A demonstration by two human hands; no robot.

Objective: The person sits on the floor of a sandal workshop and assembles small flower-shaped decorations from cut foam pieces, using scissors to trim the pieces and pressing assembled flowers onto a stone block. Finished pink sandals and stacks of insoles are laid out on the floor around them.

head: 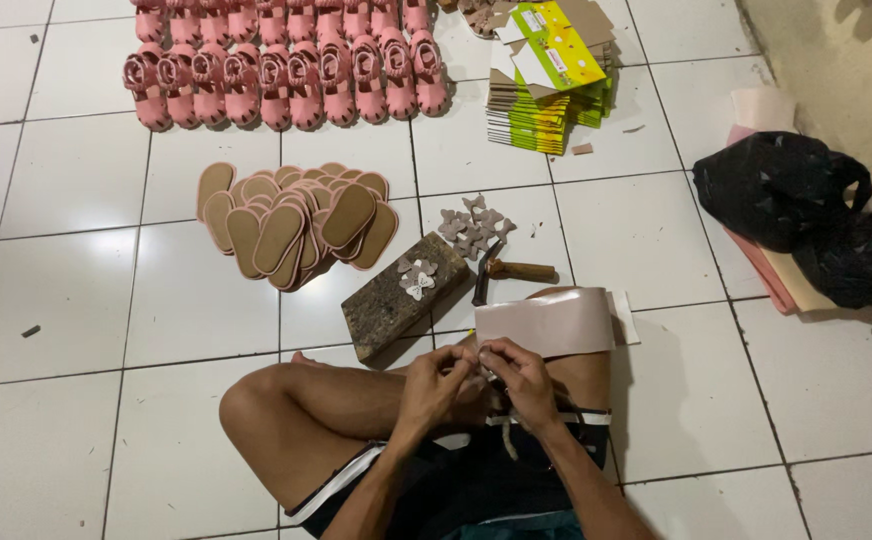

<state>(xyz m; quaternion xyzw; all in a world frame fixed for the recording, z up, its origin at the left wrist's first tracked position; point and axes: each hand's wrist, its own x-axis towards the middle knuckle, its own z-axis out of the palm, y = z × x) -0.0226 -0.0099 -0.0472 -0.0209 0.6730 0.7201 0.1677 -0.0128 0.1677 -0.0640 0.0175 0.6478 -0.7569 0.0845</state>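
Small piece [480, 372] hidden between fingers

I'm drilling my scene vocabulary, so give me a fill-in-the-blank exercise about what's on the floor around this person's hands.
1. The sandals lined up in rows at the top are ____ in colour.
2. Both hands, left hand and right hand, meet over the person's ____.
3. Small butterfly-shaped cutouts lie on a worn wooden ____.
4. The tan insoles lie in an overlapping ____.

Missing words: pink; lap; block; pile

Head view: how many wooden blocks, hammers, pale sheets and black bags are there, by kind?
Wooden block: 1
Hammer: 1
Pale sheet: 1
Black bag: 1
Total: 4
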